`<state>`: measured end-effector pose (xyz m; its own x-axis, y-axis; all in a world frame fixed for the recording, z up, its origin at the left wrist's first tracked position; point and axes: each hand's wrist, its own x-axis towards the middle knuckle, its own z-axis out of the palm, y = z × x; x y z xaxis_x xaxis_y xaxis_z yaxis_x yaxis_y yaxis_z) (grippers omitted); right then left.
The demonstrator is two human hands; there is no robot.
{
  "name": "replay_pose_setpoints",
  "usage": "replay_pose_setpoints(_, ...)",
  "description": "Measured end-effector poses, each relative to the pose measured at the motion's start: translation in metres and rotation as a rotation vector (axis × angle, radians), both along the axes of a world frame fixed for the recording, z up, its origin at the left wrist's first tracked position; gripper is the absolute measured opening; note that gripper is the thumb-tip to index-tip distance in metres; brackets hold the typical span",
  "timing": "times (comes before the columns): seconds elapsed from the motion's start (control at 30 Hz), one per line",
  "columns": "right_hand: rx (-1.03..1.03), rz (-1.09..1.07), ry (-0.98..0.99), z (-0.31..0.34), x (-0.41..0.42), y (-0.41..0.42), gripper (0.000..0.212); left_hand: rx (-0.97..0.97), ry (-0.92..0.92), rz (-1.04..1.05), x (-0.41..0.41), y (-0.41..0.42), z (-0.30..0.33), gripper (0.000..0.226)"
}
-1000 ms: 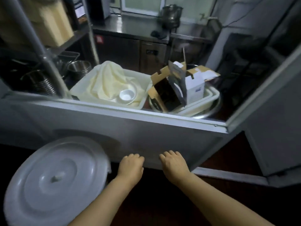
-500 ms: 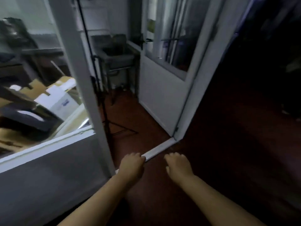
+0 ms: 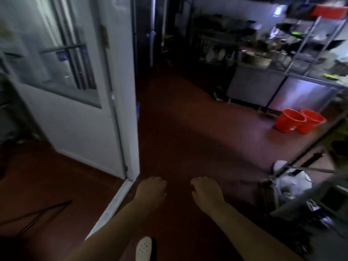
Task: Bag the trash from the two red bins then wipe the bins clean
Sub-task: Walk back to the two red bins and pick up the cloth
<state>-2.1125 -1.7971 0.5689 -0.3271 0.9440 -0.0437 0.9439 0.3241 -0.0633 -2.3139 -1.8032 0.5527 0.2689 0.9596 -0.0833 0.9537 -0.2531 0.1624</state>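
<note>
Two round red plastic bins (image 3: pixel 299 123) sit touching on the floor by the steel counter, well apart from me. I judge them light, stiff and slick, best gripped at the rims. My left hand (image 3: pixel 151 191) and right hand (image 3: pixel 206 191) hang empty, fingers loosely curled.

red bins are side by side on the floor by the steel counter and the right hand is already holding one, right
Not quite. The two red bins do sit side by side on the floor by the steel counter, but the head view shows the right hand empty and well short of them. The left hand is empty too.
</note>
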Motion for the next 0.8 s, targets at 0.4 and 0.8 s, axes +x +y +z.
replay_pose_setpoints(0.4, 0.026, -0.389, 0.023, 0.017, 0.065, 0.227, 0.022, -0.019, -0.113, -0.209, 0.055, 0.299, 0.021, 0.025)
replay_pose_setpoints(0.8, -0.002, -0.508, 0.169, -0.009, 0.235, 0.463, 0.025, -0.035, -0.122, -0.280, 0.221, 0.560, 0.012, 0.026)
